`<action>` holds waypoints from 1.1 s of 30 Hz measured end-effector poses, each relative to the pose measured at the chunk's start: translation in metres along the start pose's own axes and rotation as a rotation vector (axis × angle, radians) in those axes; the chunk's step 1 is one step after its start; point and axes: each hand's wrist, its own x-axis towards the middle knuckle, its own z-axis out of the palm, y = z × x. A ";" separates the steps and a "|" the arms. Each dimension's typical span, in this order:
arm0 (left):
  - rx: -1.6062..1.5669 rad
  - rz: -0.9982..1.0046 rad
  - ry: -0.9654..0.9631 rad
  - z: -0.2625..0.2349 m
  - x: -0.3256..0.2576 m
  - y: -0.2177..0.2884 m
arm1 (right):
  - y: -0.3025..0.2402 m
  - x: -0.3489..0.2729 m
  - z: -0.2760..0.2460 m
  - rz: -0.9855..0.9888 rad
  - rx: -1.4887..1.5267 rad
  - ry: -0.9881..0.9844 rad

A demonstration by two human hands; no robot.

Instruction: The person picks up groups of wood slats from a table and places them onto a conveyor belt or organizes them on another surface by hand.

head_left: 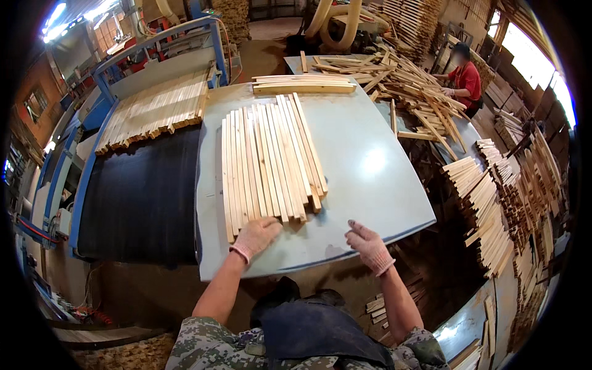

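Observation:
A row of several long thin wooden slats lies side by side on a pale grey table, running away from me. My left hand, in a pinkish knit glove, presses on the near ends of the slats. My right hand, gloved the same way, rests flat on the table's near edge to the right of the slats, holding nothing. A short stack of slats lies crosswise at the table's far end.
A black conveyor belt with more slats runs along the left in a blue frame. A person in red works at a heap of slats at the back right. Stacked slats fill the right side.

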 end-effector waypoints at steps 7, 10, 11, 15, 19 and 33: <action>-0.634 0.394 0.229 -0.101 -0.012 -0.051 | -0.025 0.167 0.017 -0.110 -0.290 0.216; -0.115 0.473 0.746 -0.140 0.032 -0.074 | -0.048 0.232 0.043 0.011 -0.431 0.243; -0.109 0.422 0.737 -0.144 0.038 -0.080 | -0.058 0.249 0.052 0.076 -0.480 0.247; 0.538 0.313 0.807 -0.153 0.073 -0.107 | -0.119 0.266 0.132 0.041 -0.904 0.223; 0.710 0.340 0.861 -0.141 0.092 -0.114 | -0.128 0.256 0.161 0.089 -1.133 0.239; 0.437 0.234 0.481 -0.148 0.018 -0.106 | -0.098 0.206 0.170 0.102 -0.652 0.228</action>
